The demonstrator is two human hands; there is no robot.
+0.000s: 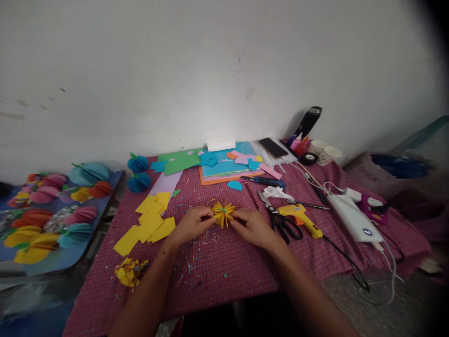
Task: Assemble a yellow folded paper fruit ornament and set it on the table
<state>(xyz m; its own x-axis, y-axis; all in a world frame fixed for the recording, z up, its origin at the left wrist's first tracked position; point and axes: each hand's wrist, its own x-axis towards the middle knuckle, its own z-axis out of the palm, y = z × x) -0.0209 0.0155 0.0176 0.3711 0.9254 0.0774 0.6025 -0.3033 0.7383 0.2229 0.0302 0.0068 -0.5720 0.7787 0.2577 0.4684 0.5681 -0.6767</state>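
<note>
Pinching from both sides, the left hand [192, 223] and the right hand [253, 227] are holding a yellow paper fan ball [223, 214] between them at the middle of the table [224, 276], which is wearing a red checked cloth. Fingertips of each hand are closing on the ball's outer folds, the left from the left, the right from the right, with the rest of the fingers curling loosely; how hard they are squeezing cannot be told. The ball is sitting on or just above the cloth, its pleats fanning out in all directions from a centre that is facing up toward the camera, so no long axis is showing.

Left of the hands, yellow paper squares [149, 222] are lying in a loose overlapping heap, and a crumpled yellow scrap [129, 271] is sitting nearer the near left edge. Just right of the right hand, black-handled scissors [278, 217] are lying beside a yellow glue gun [301, 217]. Farther back, coloured paper sheets [219, 166] are stacking up against the wall.
</note>
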